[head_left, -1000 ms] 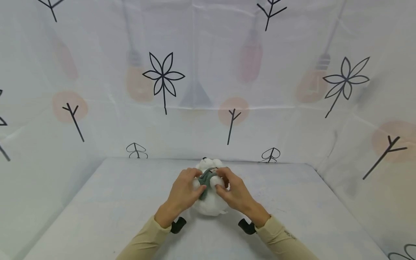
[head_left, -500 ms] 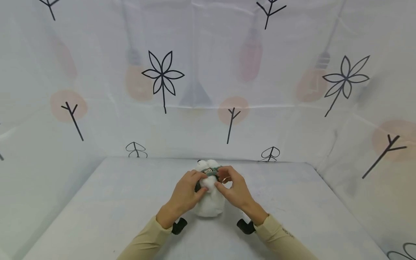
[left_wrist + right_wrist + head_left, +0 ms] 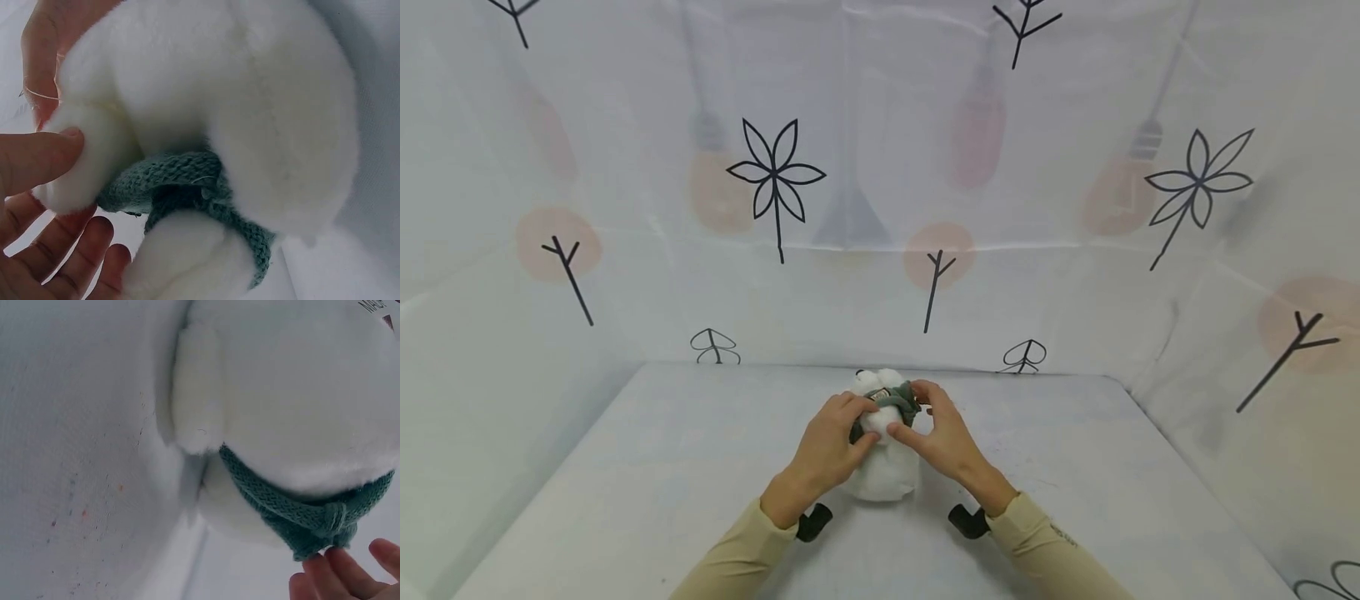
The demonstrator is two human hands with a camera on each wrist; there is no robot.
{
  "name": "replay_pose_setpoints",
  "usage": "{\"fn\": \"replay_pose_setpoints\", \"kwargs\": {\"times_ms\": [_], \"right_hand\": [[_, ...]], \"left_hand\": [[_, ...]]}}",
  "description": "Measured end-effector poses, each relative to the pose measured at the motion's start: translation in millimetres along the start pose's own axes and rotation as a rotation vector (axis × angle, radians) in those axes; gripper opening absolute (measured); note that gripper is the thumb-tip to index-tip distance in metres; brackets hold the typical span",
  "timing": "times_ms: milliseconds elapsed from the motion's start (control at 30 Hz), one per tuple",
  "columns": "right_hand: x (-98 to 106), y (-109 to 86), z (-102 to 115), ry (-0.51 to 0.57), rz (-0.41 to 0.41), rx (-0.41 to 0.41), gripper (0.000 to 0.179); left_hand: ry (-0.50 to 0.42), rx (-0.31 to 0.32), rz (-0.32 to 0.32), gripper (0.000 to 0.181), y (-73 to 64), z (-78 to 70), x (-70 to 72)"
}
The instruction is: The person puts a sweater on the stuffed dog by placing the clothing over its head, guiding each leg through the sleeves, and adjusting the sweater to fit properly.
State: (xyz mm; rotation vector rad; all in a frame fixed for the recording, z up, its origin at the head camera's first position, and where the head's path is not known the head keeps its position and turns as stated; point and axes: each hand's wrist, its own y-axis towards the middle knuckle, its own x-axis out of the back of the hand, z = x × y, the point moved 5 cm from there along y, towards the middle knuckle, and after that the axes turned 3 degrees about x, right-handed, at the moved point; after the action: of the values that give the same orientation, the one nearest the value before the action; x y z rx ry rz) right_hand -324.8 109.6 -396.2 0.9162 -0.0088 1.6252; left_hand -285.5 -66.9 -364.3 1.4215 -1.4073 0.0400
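A white plush bear sits upright in the head view, turned side-on, its dark nose toward the left. Around its neck lies a green knitted scarf with a small label. My left hand holds one of the bear's arms, thumb on one side and fingers on the other. On the right, the fingertips of my right hand touch the scarf by its knot, while the thumb lies at the bear's arm in the head view. The bear's face is mostly hidden.
A white-covered table is under the bear. Behind it stands a pale curtain printed with flowers, twigs and lamps. Dark wrist-worn pieces show below both wrists.
Over the second, the bear has turned from facing me to side-on, and its hanging scarf end has swung left. In the last half second my right fingers have moved in onto the scarf.
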Motion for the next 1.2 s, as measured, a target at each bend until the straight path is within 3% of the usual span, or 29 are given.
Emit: {"fn": "replay_pose_setpoints", "kwargs": {"times_ms": [233,533,833,1067,1200], "right_hand": [[-4,-0.1,-8,0.072,0.095,-0.085,0.079],[-5,-0.2,-4,0.221,0.15,-0.098,0.076],[-1,0.9,14,0.271,0.144,0.03,0.064],[14,-6.8,54,0.304,0.121,0.167,0.053],[17,-9.0,60,0.351,0.095,0.197,0.051]], "left_hand": [[-0.007,-0.003,0.005,0.03,-0.7,1.2,-2.4],[-0.056,-0.047,-0.02,0.038,-0.3,-2.6,-1.0],[-0.152,-0.051,-0.075,0.047,-1.1,-6.5,-1.0],[-0.263,-0.079,-0.148,0.044,-3.9,-15.3,-2.0],[-0.293,-0.113,-0.184,0.043,-4.8,-19.7,-3.4]]}}
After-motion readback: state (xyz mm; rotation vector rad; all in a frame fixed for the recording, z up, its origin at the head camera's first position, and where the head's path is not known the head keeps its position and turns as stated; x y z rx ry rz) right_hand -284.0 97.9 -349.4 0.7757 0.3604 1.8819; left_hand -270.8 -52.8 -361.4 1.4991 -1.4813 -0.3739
